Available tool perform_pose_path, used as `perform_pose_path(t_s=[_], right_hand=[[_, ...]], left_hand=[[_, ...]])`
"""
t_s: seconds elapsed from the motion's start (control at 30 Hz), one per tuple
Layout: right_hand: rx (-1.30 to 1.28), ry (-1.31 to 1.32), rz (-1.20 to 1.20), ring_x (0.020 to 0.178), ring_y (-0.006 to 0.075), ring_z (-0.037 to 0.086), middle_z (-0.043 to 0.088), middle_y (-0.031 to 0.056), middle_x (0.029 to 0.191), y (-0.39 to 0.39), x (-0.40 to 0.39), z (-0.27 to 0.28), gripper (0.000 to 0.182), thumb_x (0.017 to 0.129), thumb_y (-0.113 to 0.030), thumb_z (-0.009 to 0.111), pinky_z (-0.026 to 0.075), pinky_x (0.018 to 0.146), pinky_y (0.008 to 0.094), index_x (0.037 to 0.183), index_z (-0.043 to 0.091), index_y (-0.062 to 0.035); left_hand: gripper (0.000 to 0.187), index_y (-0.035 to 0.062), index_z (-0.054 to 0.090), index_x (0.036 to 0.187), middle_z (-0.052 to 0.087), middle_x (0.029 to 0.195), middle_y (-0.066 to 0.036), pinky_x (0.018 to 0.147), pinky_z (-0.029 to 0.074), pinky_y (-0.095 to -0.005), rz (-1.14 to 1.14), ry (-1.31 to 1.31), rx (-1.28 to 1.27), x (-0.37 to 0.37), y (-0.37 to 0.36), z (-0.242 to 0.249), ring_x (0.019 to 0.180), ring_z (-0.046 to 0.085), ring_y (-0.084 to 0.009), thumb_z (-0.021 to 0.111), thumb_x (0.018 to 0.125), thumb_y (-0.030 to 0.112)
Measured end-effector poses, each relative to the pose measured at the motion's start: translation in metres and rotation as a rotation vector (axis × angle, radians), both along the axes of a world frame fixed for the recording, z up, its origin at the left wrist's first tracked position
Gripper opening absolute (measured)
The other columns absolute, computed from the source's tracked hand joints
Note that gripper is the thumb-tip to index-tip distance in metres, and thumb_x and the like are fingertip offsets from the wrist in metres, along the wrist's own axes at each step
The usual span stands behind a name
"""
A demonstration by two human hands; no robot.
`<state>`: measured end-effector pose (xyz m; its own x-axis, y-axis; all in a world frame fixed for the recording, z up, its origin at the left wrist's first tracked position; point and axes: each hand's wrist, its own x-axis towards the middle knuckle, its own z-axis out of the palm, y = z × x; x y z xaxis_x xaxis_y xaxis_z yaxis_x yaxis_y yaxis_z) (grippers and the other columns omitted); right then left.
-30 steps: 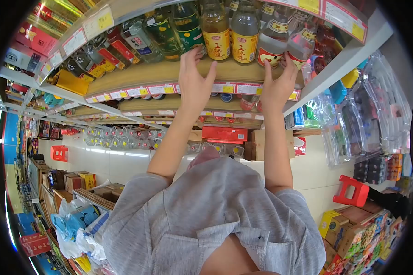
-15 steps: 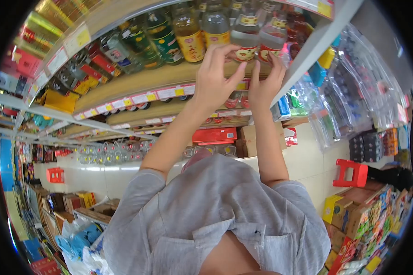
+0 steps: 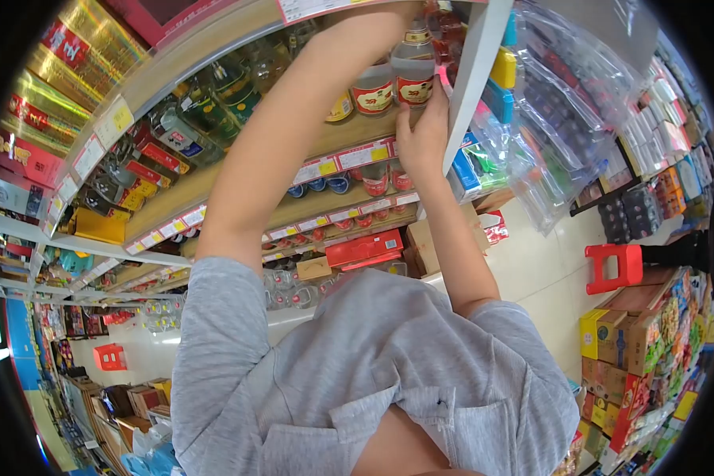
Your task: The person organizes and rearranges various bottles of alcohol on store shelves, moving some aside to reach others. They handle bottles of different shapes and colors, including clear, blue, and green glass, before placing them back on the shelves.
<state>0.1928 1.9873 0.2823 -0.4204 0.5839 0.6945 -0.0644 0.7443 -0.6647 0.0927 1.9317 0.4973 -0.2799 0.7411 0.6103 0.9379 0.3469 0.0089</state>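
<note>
A clear bottle with a red and white label (image 3: pixel 414 79) stands on the upper shelf. Beside its lower right side is my right hand (image 3: pixel 425 131), thumb and fingers apart, fingertips at the glass. Another clear bottle with a similar label (image 3: pixel 372 91) stands just to the left. My left arm crosses in front of the shelf up to the top edge, where only the wrist end of my left hand (image 3: pixel 401 22) shows; its fingers are hidden. Green-labelled bottles (image 3: pixel 234 91) stand left of that arm.
Price tags line the shelf edge (image 3: pixel 345 161). A grey upright (image 3: pixel 477 71) borders the shelf on the right, with clear plastic packaging (image 3: pixel 563 119) beyond it. A red stool (image 3: pixel 613 268) stands on the floor at right. Gold boxes (image 3: pixel 79 55) are at upper left.
My left hand has moved up from in front of the bottles to the top edge. My right hand stays by the clear bottles, slightly lower and further left. The view has shifted.
</note>
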Motion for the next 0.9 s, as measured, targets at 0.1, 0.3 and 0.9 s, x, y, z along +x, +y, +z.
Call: perform_pose_path(t_s=[0.1,0.3,0.9], right_hand=[[-0.014,0.024,0.028,0.144,0.0483,0.044,0.043,0.0339,0.155,0.002,0.001,0.000,0.070,0.099,-0.012,0.064,0.037,0.121,0.0509,0.157,0.032,0.0094],[-0.008,-0.023,-0.025,0.144,0.0490,0.043,0.041,0.0338,0.156,0.001,-0.001,0.001,0.072,0.097,-0.015,0.066,0.038,0.120,0.0517,0.157,0.032,0.0093],[-0.038,0.004,-0.159,0.132,0.0525,0.051,0.050,0.0348,0.142,0.010,-0.026,0.004,0.097,0.083,-0.018,0.084,0.044,0.110,0.0521,0.158,0.026,0.0052]], left_hand=[[0.034,0.0048,0.068,0.120,0.073,0.113,-0.021,0.088,0.055,-0.0518,-0.023,-0.077,-0.011,-0.009,-0.004,0.007,0.098,0.072,-0.0385,0.059,0.107,0.035],[0.035,0.0047,0.068,0.120,0.073,0.113,-0.021,0.088,0.055,-0.0518,-0.057,-0.168,-0.006,-0.016,-0.002,0.012,0.099,0.071,-0.0385,0.059,0.106,0.036],[0.036,0.0043,0.068,0.120,0.073,0.114,-0.022,0.089,0.054,-0.0516,-0.116,-0.255,0.092,-0.008,0.000,0.007,0.100,0.071,-0.0383,0.061,0.105,0.036]])
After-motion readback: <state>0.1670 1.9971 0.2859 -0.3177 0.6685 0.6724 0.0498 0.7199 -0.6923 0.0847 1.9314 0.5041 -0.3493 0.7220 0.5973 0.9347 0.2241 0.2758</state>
